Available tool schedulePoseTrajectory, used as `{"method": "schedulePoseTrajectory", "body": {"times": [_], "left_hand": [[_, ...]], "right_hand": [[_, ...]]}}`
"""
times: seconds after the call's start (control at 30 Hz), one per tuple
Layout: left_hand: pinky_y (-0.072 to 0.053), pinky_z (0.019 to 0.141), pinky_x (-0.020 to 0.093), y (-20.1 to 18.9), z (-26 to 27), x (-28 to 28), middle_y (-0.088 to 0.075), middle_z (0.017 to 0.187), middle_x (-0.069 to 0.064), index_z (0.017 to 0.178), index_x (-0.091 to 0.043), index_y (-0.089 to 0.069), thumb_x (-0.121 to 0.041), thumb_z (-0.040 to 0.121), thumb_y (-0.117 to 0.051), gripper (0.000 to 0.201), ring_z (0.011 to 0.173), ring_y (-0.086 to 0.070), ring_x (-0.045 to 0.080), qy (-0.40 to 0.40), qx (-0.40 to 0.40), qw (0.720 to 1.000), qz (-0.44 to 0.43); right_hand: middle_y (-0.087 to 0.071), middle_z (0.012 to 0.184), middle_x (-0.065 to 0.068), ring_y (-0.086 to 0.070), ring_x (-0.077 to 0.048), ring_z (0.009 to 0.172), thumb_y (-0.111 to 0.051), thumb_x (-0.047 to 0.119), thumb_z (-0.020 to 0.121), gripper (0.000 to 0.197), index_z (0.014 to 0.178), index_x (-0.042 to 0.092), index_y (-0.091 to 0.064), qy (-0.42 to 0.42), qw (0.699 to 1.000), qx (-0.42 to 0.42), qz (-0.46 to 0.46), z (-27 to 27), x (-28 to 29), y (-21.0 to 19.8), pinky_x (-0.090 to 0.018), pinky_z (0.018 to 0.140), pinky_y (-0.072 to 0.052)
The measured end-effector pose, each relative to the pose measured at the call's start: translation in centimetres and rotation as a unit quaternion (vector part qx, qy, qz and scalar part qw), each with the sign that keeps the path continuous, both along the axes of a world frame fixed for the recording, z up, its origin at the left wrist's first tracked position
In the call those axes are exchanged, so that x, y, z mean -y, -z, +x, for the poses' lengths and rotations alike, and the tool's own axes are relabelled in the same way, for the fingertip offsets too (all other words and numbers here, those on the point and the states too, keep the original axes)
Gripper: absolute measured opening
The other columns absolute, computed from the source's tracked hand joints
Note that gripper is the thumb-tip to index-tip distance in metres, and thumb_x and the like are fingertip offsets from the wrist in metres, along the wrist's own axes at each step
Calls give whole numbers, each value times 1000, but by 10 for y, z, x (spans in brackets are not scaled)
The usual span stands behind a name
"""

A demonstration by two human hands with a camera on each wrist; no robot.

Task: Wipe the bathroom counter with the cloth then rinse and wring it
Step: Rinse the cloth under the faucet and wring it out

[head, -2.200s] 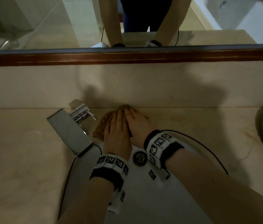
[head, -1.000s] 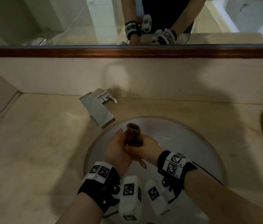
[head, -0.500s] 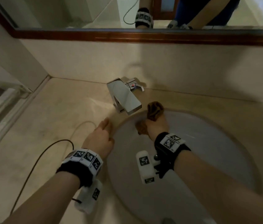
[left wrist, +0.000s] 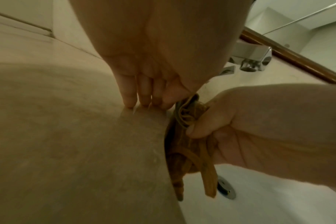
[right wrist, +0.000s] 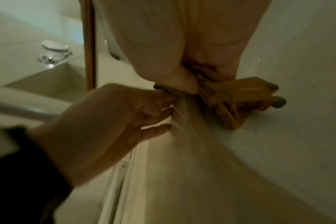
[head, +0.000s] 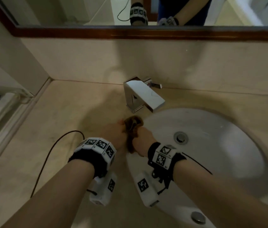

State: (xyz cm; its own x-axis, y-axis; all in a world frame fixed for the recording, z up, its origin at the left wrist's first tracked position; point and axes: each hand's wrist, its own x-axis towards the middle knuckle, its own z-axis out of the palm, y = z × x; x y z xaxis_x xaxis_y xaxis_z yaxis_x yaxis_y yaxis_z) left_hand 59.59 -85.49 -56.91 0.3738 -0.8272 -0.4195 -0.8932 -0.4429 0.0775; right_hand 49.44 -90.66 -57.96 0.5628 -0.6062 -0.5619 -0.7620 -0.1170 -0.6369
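A bunched brown cloth (head: 133, 125) sits at the left rim of the white sink (head: 220, 153), where the basin meets the beige counter (head: 56, 129). My right hand (head: 140, 139) grips it in a fist; in the right wrist view the thumb pins the cloth (right wrist: 230, 97), whose loose ends hang into the basin. My left hand (head: 117, 129) is right beside it on the counter. In the left wrist view its straight fingers (left wrist: 142, 98) touch the counter with their tips, next to the cloth (left wrist: 184, 119). Whether the left thumb touches the cloth is unclear.
A square chrome faucet (head: 143, 96) stands just behind the hands, its spout over the basin. The drain (head: 180, 137) lies right of the hands. A wood-framed mirror (head: 146, 32) runs above the backsplash; a wall closes the counter's left end. A black cable (head: 51, 153) trails over the counter.
My right hand has carried the cloth from under the faucet spout down to the sink's left rim. My left hand has come across the counter to meet it.
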Motion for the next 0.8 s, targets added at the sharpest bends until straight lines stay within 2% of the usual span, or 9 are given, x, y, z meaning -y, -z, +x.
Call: {"method": "schedulePoseTrajectory", "body": {"times": [0.07,0.13,0.2,0.27,0.37,0.47,0.57,0.7,0.8], "left_hand": [[-42,84,30,6,0,1,-60,122,11,127,-8,-55,-23,99,-37,36,104,-58,27,-20,-29,999,3],[-40,84,29,11,0,-1,-51,135,11,129,-8,-52,-23,99,-37,37,105,-56,27,-20,-49,999,-3],[-40,88,31,15,0,-2,-39,145,11,130,-8,-51,-22,98,-36,38,112,-52,28,4,-33,999,-2],[-41,91,35,18,-2,-1,-39,143,15,129,-5,-48,-24,98,-33,40,117,-49,30,2,-21,1000,12],[-39,101,39,23,-10,1,-28,149,20,140,0,-35,-28,98,-33,51,128,-41,33,-15,-29,999,35],[-30,109,39,26,-17,3,-12,159,14,148,-4,-25,-31,98,-37,58,140,-27,31,-61,-39,997,1],[-22,116,40,34,-14,4,1,161,10,152,-9,-12,-35,95,-40,69,146,-11,28,-65,-43,997,5],[-17,118,42,38,-25,-10,13,160,2,153,-16,4,-40,92,-45,82,148,-4,24,-100,-48,994,20],[-11,117,44,32,-57,-25,14,160,9,152,-9,10,-44,94,-42,85,148,0,26,-33,45,998,39]], "right_hand": [[-59,98,-15,-56,-31,90,-40,6,94,14,87,6,-53,-74,997,-16,1,-4,-12,-3,-30,67,-45],[-51,81,-9,-51,-27,78,-38,6,94,24,71,11,-43,-129,991,-34,10,-8,-22,-1,-30,62,-42],[-49,81,-9,-47,-24,75,-39,5,95,19,77,9,-46,-183,982,-51,4,-16,-32,2,-31,67,-40],[-49,88,-11,-46,-24,77,-46,7,93,5,94,10,-50,-214,976,-35,-31,-25,-40,6,-33,69,-41],[-45,77,-9,-42,-22,63,-47,7,94,10,86,12,-45,-305,949,-77,-29,-40,-52,12,-29,55,-38],[-48,78,-11,-40,-20,57,-46,8,96,10,98,4,-55,-378,916,-130,-4,-59,-60,17,-27,46,-33],[-52,89,-13,-43,-19,60,-48,13,96,24,115,0,-55,-408,902,-141,9,-85,-64,19,-25,47,-35],[-58,88,-17,-49,-26,66,-46,15,97,22,103,-2,-57,-390,915,-100,-20,-122,-69,9,-30,58,-43],[-62,100,-21,-61,-35,86,-46,14,96,22,107,0,-60,-389,915,-106,-23,-150,-73,6,-41,72,-52]]}}
